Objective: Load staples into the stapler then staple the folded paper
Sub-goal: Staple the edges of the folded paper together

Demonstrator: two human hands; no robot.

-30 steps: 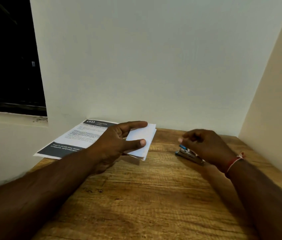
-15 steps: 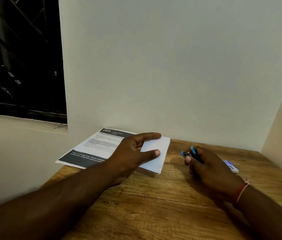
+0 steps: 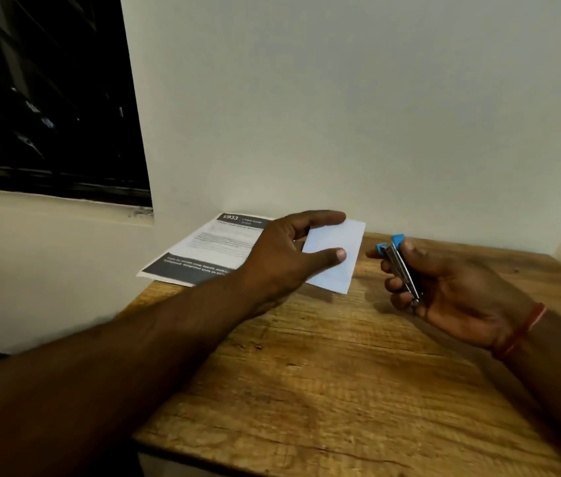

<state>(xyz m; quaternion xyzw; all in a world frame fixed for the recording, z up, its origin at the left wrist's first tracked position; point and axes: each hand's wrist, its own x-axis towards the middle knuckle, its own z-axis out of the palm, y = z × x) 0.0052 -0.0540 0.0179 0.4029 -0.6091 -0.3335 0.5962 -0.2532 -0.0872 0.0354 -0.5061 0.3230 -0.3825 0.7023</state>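
Note:
The folded white paper (image 3: 335, 256) lies on the wooden table (image 3: 323, 366) near the back wall. My left hand (image 3: 286, 256) rests on its left part, index finger along the far edge and thumb on top, pinning it down. My right hand (image 3: 454, 290) is lifted palm-up to the right of the paper and holds a small blue and metal stapler (image 3: 401, 266), its blue end pointing toward the wall. A gap of bare wood separates the stapler from the paper's right edge.
A printed sheet (image 3: 210, 249) with dark header and footer bands lies at the table's back left, partly over the edge and under my left wrist. Walls close the table at the back and right. A dark window (image 3: 48, 98) sits upper left.
My right hand has picked the stapler up off the table and turned palm-up with it. My left hand stays on the folded paper. The view has shifted, and the small box from half a second ago is out of sight.

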